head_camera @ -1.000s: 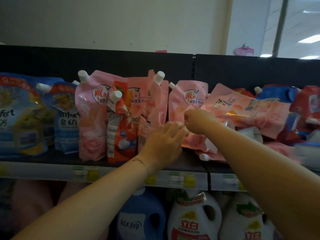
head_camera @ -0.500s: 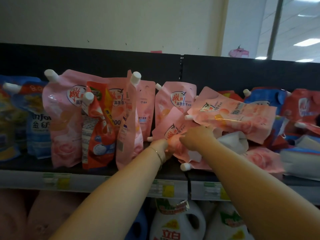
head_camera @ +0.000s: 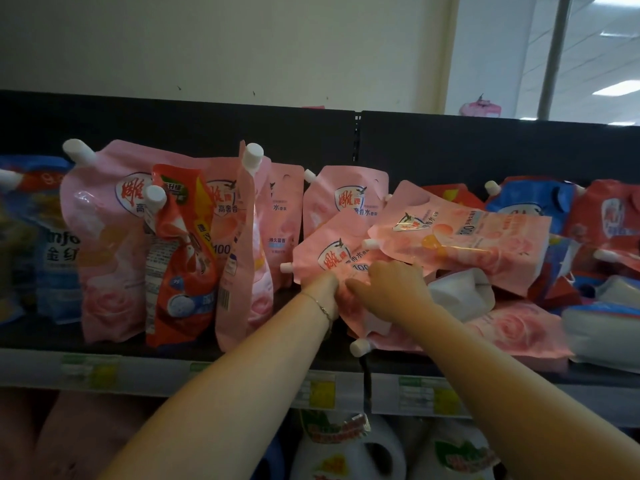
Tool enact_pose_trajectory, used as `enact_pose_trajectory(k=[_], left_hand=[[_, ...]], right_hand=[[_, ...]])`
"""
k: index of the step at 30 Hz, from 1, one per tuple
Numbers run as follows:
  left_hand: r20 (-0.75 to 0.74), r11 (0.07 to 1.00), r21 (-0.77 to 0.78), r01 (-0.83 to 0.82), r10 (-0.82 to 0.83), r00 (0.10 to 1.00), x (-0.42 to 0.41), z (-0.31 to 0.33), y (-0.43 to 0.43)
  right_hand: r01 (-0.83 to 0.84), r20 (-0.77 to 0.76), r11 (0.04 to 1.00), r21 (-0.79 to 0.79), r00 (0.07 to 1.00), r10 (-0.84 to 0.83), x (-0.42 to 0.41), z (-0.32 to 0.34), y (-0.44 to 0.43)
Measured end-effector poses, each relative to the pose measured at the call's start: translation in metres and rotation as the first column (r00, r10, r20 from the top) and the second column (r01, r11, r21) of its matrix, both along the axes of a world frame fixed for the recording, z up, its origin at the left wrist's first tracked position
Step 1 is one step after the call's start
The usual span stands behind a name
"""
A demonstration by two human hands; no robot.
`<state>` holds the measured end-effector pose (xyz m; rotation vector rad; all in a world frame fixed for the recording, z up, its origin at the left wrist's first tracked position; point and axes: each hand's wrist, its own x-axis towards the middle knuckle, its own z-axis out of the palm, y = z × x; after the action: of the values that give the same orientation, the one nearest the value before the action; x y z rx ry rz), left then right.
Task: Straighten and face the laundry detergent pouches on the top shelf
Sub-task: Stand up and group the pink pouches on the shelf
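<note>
1. While left hand and right hand curl fingers round the tilted pink pouch mid-shelf, lifting could topple the slanted pouch above it.
2. Front-edge pouch — may slide off.

Tilted pink pouch on top shelf

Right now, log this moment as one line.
left hand holds tilted pink spouted detergent pouch | right hand grips same pouch | status: not yet upright

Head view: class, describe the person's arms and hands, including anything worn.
Left forearm and right forearm are bare: no sleeves, no gloves. A thin chain bracelet sits at the left hand's wrist; the right hand wears nothing.
</note>
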<state>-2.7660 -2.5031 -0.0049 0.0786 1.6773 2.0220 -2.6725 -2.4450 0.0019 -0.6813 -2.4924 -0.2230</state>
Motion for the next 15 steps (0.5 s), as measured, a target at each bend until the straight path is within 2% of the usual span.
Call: enact_pose_trajectory(k=[1,3,5,7,9,12,15], left_hand=[[0.036,0.996,0.09,0.014,-0.017,0.999,0.001,0.003,-0.001],[0.033,0.97,0.212,-0.117,0.112,0.993,0.001,0.008,-0.002],[-0.156,0.931,0.227,-0.286,0.325,0.933,0.002,0.015,-0.008],[-0.402,0.917,0.207,-0.341,0.397,0.825,0.004,0.023,-0.019],[-0.579,0.91,0.252,-0.329,0.414,0.703,0.002,0.027,-0.028],[-0.783,0.927,0.253,-0.278,0.365,0.504,0.003,0.028,-0.044],[-0.828,0.913,0.201,-0.355,0.351,0.436,-0.007,0.015,-0.051]], right_hand=[[-0.011,-0.009,1.0,-0.005,1.0,0.011,0.001,-0.001,-0.001],[-0.048,-0.025,0.999,-0.022,0.999,0.048,-0.001,-0.004,0.002],[-0.082,0.003,0.995,-0.063,0.997,0.082,-0.007,-0.007,0.005],[-0.154,-0.008,0.967,-0.203,0.988,0.155,-0.016,-0.01,0.002],[-0.305,-0.07,0.888,-0.344,0.952,0.3,-0.025,-0.009,-0.007],[-0.455,-0.018,0.843,-0.288,0.883,0.47,-0.046,-0.005,-0.018],[-0.459,0.144,0.853,-0.25,0.853,0.501,-0.067,-0.008,-0.02]])
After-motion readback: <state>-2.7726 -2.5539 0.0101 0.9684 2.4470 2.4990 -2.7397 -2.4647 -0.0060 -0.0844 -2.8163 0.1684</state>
